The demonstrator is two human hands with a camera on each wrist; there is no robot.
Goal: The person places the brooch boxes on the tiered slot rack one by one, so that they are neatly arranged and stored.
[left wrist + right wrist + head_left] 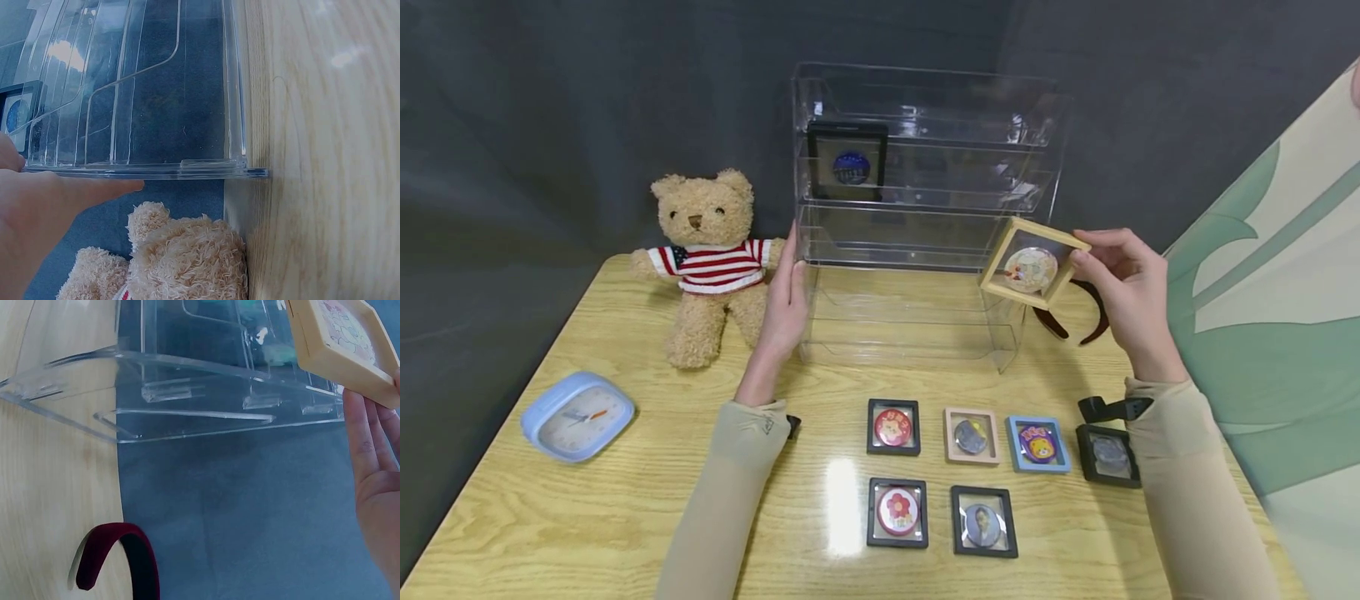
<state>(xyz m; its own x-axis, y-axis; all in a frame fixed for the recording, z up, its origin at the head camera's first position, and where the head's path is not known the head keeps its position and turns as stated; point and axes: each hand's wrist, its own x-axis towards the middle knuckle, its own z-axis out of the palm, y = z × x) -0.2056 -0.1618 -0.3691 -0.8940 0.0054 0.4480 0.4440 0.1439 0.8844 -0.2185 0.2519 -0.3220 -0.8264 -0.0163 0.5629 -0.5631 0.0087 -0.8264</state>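
A clear acrylic display shelf (917,267) with several tiers stands at the back of the table. My left hand (786,312) holds its left side panel, with fingers on the outer face and a digit over the edge in the left wrist view. My right hand (1123,287) pinches the right edge of a light wooden frame (987,279) holding a round illustrated badge. This frame is raised and tilted at the shelf's right front, overlapping a lower tier in the head view. On an upper tier at the left stands a black frame (847,199) with a blue badge (852,167).
Several framed badges lie on the table (760,533) in front, including a pink frame (950,437) and a blue frame (1013,446). A teddy bear (718,271) sits left of the shelf, behind a blue clock (580,417). A dark red headband (103,547) lies at the right.
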